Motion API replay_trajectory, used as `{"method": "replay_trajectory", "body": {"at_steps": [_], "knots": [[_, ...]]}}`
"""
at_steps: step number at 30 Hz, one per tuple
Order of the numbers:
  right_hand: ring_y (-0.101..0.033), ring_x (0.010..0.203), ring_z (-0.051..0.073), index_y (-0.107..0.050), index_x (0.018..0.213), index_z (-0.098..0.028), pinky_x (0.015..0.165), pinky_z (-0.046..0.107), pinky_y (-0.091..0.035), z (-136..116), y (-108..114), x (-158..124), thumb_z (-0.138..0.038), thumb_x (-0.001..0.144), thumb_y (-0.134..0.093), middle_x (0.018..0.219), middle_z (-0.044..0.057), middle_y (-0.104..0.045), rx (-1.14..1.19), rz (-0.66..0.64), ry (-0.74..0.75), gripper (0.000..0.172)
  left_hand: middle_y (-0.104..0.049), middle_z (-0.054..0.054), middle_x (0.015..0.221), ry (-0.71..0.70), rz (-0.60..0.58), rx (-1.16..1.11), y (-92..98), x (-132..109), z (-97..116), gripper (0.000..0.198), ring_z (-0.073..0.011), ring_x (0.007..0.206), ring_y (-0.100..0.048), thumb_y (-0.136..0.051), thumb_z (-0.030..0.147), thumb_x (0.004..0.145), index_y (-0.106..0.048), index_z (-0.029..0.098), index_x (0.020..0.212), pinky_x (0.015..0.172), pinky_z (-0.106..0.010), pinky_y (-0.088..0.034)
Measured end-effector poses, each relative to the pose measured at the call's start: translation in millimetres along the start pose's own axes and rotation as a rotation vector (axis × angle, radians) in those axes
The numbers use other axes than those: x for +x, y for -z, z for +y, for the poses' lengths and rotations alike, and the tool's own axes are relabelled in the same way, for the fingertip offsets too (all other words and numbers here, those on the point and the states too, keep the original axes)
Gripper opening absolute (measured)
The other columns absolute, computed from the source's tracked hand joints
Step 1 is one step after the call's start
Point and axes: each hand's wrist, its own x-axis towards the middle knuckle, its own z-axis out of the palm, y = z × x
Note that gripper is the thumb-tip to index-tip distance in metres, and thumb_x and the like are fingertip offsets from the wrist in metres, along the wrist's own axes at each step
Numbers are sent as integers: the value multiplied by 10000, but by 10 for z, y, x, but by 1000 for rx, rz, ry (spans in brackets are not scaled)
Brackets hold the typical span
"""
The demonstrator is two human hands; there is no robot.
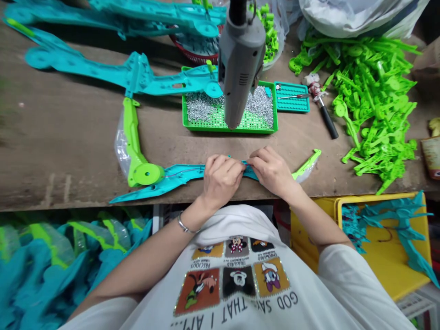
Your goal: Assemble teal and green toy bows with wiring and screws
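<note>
A long blue plastic part lies along the table's front edge, with a green arm and round green hub at its left end. A thin pinkish cord runs along it towards my left hand. My left hand is closed over the part's middle, fingertips pinched. Close beside it, my right hand pinches at the same spot, where a reddish bit of cord shows between the fingertips. My fingers hide the exact grip. A second green arm with a clear piece sticks out beyond my right hand.
A grey electric screwdriver hangs over a green basket of small metal screws. To its right are a teal tray, a black-handled tool and a pile of green parts. A yellow bin stands below the table.
</note>
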Motion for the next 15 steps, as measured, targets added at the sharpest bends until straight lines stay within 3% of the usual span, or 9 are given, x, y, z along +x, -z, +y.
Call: {"method": "replay_trajectory", "body": {"at_steps": [3,7,12,15], "knots": [[-588,946,219,-730,996,-201,853,342,-517,21,-95,-32,-170,1037,-481,1055,99,-708,20,40,14,254,-793,-17,982,-20,30,-3,24,-80,0,138,-228,917,-649,-607,155,964,-711,244,980,944,-451,-430],[-639,978,203,-736,1016,-206,891,337,-542,66,-224,-48,-164,1030,-501,1083,93,-729,98,78,0,239,-789,-26,1123,-32,-15,-4,62,-192,12,238,-230,975,-658,-594,134,965,-725,264,1114,1022,-484,-408],[-692,985,185,-735,1026,-191,898,311,-577,60,-250,-25,-133,1010,-482,1060,92,-740,155,113,30,260,-715,-101,1320,-3,-124,33,119,-261,35,345,-293,1117,-627,-592,167,957,-699,257,1272,1056,-542,-403],[-713,991,172,-705,1118,-179,914,291,-587,52,-238,-11,-110,995,-487,1039,85,-750,219,166,46,260,-655,-142,1408,-6,-181,58,172,-267,47,384,-335,1185,-593,-617,275,960,-669,211,1334,1070,-565,-404]]}}
